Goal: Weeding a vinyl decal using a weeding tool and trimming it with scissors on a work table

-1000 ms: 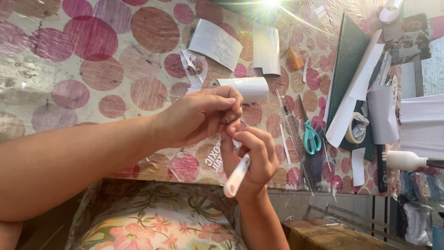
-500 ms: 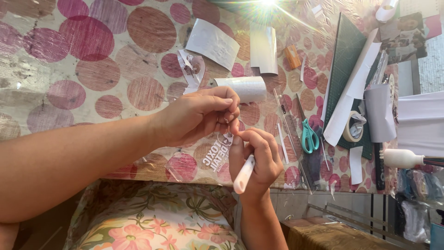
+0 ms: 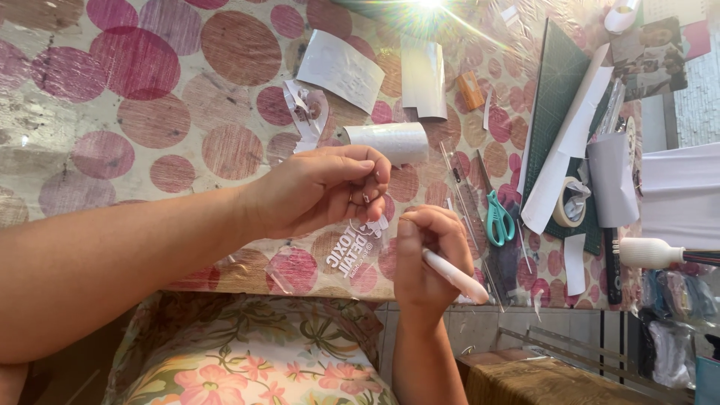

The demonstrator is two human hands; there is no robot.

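Left hand [image 3: 319, 191] pinches clear sticker sheet [image 3: 352, 251], white letters hanging just under fingers. Right hand [image 3: 427, 259] shut around white pen tool [image 3: 454, 275], beside sheet. Peeling looks begun, not finished. Scissors [image 3: 497, 217] lie near.

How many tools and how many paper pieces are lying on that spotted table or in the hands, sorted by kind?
Pens or craft knives, white, in the right hand: 1
Scissors, teal handles: 1
Tape rolls: 1
Clear rulers: 1
Green cutting mats: 1
Rolled white paper: 1
Flat or curled white sheets: 2
Total: 8
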